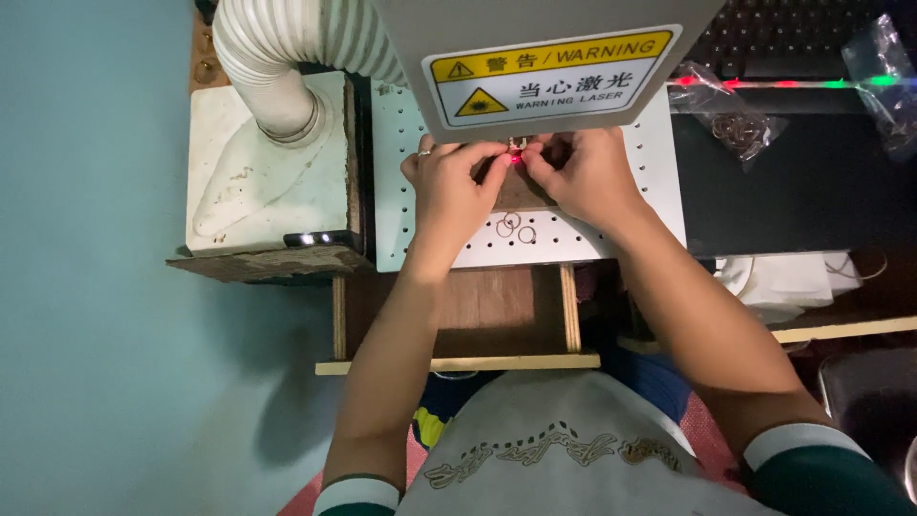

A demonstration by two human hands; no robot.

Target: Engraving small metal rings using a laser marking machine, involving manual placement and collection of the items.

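Observation:
My left hand (449,182) and my right hand (585,172) meet under the grey machine head (544,57), fingertips pinched together on a small metal ring (516,146) lit by a red light spot. They rest over a brown block (521,191) on the white perforated plate (621,229). Three loose thin rings (513,226) lie on the plate just in front of my hands. The ring between my fingers is mostly hidden.
A white ribbed hose (277,48) runs into a white box (258,162) at the left. Clear bags with small rings (735,119) lie on the dark desk at the right, below a keyboard (783,33). A wooden frame (458,363) sits under the plate.

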